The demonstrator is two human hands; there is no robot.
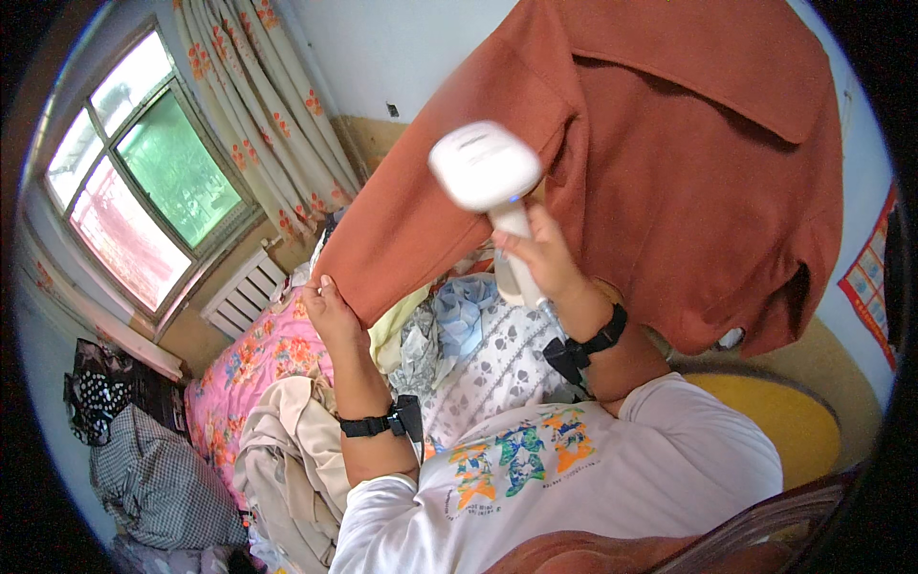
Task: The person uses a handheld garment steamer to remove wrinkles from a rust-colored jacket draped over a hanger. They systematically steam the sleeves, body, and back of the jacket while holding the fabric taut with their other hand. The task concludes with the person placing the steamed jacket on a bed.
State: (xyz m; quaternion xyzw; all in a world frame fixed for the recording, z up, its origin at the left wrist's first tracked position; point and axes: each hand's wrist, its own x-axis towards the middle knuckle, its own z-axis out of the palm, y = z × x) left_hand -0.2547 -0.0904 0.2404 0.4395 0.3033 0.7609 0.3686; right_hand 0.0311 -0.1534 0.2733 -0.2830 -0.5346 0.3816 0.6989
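Observation:
A rust-brown coat [688, 191] hangs in front of me, its wide collar at the top right. One sleeve [430, 210] stretches down to the left, and my left hand [332, 311] grips the cuff at its end. My right hand [547, 251] is wrapped round the handle of a white handheld garment steamer [486, 165]. The steamer's broad head is raised in front of the sleeve, near the coat's body, slightly blurred. Whether it touches the cloth I cannot tell. A small blue light shows at its neck.
Behind the sleeve lies a bed with a pink floral cover [277, 335], loose clothes and a beige garment [292, 450]. Checked bags [163, 478] stand at lower left. A window [153, 172], a curtain [258, 105] and a white radiator [251, 292] line the left wall. A yellow round surface [775, 421] is at right.

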